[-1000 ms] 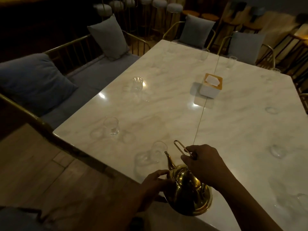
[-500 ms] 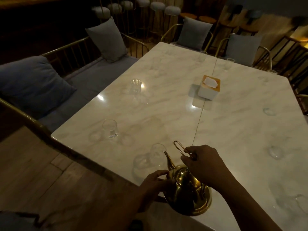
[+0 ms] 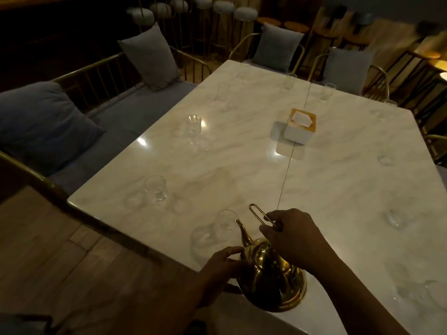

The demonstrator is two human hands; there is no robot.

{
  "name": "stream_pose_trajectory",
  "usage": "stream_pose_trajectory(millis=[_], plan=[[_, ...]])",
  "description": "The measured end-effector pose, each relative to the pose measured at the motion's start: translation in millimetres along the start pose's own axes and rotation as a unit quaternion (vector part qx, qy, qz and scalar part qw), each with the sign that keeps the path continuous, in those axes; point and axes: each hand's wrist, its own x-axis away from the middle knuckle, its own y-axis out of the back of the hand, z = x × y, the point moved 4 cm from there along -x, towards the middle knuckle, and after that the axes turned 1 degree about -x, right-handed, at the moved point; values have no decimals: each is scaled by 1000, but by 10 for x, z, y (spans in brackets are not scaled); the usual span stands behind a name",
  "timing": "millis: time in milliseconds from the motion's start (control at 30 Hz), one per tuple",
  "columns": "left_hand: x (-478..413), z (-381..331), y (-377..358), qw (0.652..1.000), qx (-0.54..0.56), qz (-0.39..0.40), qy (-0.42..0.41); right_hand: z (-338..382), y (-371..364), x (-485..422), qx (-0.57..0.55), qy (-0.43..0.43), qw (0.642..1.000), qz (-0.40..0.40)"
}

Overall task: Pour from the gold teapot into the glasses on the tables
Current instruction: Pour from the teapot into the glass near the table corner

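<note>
Fingers [image 3: 267, 228] of the right hand [image 3: 294, 239] curl round the gold teapot's [image 3: 271, 282] wire handle [image 3: 258, 213], the left hand [image 3: 223, 268] cups its belly, and its spout meets the nearest glass [image 3: 225, 226] near the marble table's [image 3: 217, 165] edge, where hasty tipping might spill or topple it; no writing is legible.

Gold teapot [image 3: 266, 286] tilted forward, spout tip at clear glass [image 3: 226, 226] rim; glass upright.

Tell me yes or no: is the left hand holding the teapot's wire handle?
No, the right hand grips the handle while the left hand holds the side of the teapot.
</note>
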Motion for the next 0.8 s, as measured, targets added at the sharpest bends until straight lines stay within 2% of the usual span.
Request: stream_pose_trajectory(millis=[633,800], plan=[[16,-3,10,1000,0,7,7,6,-3,54,5,-18,1000,13],[-6,-13,36,1000,-19,-12,-16,-123,-38,171,14,-30,999,27]])
